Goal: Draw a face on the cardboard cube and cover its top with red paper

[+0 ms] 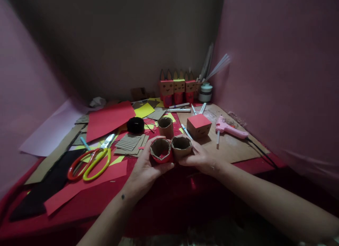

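Note:
My left hand [148, 168] wraps round a short cardboard tube covered in red paper [161, 158], its open top tilted toward me. In my right hand [200, 157] is a plain brown cardboard tube [182, 152], held side by side with the red one. Just behind them a third brown cardboard tube [166, 129] stands upright on the table. To its right sits a small cardboard box with a red top [199, 126] and a face drawn on its front.
Large scissors [92, 161], red paper [111, 119], corrugated cardboard pieces [128, 143] and black yarn [135, 125] lie left. A pink glue gun [230, 129] with a cord rests on a cardboard sheet [238, 152] at right. Several box-headed figures [179, 87] and a jar [206, 92] stand behind.

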A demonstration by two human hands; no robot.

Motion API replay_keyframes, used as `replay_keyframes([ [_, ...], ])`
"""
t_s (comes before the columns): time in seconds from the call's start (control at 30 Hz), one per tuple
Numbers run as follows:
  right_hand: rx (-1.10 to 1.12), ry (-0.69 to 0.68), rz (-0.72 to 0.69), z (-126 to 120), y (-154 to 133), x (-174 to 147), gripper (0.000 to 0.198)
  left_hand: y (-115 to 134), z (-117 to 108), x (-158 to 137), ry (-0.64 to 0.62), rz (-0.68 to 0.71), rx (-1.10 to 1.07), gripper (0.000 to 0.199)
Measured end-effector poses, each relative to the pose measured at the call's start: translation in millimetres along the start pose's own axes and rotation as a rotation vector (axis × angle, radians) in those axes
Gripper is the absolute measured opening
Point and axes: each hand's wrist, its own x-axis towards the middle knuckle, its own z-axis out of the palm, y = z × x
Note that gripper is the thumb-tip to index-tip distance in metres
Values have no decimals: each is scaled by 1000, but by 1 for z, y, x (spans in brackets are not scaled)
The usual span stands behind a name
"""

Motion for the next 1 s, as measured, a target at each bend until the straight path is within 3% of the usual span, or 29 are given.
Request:
replay_keyframes([
  [0.3, -72, 136, 41, 4, 3, 4, 51, -4, -6, 3, 24, -93, -53, 56],
  [0.53, -207, 156, -8, 0, 6, 8, 49, -6, -4, 10, 46, -164, -11, 64],
  [0.7, -282, 184, 15, 5, 5, 5, 51, -1, -10, 10, -4, -211, 6, 53],
  [0.83, -204, 207, 13, 8, -18, 3, 58, 27, -19, 19, 45, -91, 44, 52],
  [0.97, -264, 305, -233, -14, -61, 24, 72, 61, -27, 58, 206, 108, 25, 80],
  [1.0, -322, 323, -246, -23, -71, 34, 66, 67, -28, 71, 219, 152, 43, 83],
])
